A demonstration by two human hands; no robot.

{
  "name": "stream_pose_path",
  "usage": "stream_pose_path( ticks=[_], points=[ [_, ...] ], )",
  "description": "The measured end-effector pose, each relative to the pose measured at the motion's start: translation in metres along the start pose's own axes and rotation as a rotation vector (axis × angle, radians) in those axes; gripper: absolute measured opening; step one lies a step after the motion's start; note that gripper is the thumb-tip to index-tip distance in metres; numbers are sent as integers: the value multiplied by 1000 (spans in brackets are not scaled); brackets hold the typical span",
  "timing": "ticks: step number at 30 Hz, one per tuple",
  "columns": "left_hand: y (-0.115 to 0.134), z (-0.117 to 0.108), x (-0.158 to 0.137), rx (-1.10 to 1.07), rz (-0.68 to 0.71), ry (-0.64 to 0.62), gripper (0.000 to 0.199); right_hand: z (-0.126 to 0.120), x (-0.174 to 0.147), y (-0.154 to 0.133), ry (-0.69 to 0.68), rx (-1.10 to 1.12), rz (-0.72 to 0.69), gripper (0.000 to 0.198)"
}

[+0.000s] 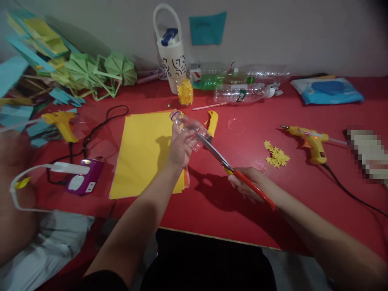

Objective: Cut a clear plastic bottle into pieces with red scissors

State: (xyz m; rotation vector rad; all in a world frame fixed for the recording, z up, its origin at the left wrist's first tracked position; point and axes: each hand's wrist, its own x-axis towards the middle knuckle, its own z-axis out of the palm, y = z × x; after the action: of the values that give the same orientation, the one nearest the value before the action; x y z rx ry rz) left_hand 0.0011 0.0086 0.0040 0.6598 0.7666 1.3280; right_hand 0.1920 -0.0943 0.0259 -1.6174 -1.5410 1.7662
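My left hand is closed around a small clear plastic bottle, tilted with its neck to the upper left. In my right hand is a pair of scissors with red handles, its blades reaching up to the bottle's lower end. Whether the blades are biting into the plastic I cannot tell. A yellow utility knife lies just behind the bottle. Beneath my left hand and forearm is a stack of yellow paper sheets. A clear plastic ring rests to the right of the knife.
Yellow paper stars and a yellow glue gun lie on the right. Several plastic bottles, a white tumbler and a wipes pack line the wall. At left are another glue gun, a purple power socket and a person's arm.
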Motion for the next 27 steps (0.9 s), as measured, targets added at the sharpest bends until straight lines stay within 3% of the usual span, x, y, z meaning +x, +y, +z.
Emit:
stream_pose_path(
  ticks=[6, 14, 27],
  points=[
    [1, -1, -1, 26, 39, -81, 54, 1, 1, 4, -68, 54, -28, 53],
    [2, 3, -4, 29, 43, -79, 46, 1, -3, -1, -48, -17, -28, 54],
    [-1, -6, 1, 69, 70, -122, 50, 7, -2, -6, 45, -12, -37, 52]
  ],
)
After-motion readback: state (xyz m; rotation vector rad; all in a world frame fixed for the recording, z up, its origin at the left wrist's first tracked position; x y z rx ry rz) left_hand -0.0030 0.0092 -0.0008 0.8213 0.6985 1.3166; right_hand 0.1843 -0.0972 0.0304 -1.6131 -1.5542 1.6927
